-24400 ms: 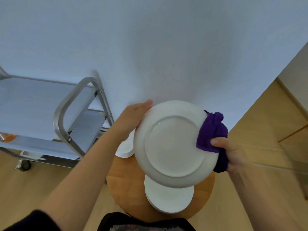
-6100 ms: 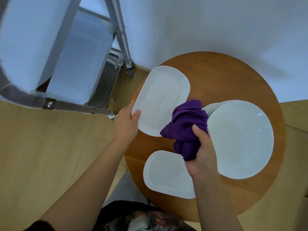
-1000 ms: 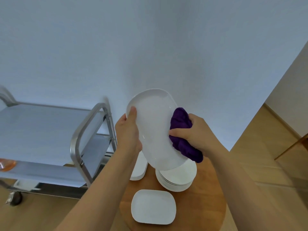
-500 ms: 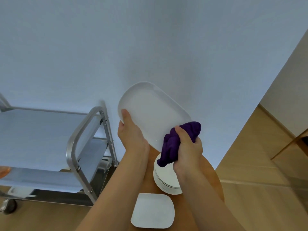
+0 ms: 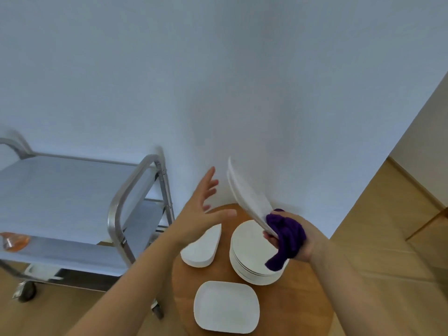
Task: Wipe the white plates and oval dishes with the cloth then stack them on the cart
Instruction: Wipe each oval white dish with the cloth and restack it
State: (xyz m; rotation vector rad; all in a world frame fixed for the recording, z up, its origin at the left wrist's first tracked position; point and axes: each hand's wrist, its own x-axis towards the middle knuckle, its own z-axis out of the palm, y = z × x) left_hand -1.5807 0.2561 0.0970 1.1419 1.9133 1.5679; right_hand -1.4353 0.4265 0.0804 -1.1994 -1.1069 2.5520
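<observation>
Right hand [image 5: 297,241] pinches dish [image 5: 249,202] through the cloth [image 5: 287,236]; left hand [image 5: 206,212], grip spread, should catch the far rim before flipping.

My right hand [image 5: 300,241] grips cloth [image 5: 287,235] and dish [image 5: 249,202] edge-on at centre right; my left hand [image 5: 206,214] spreads beside it.

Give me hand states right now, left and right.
Left hand: open, fingers spread, holding nothing.
Right hand: grips the purple cloth and the oval dish.
</observation>
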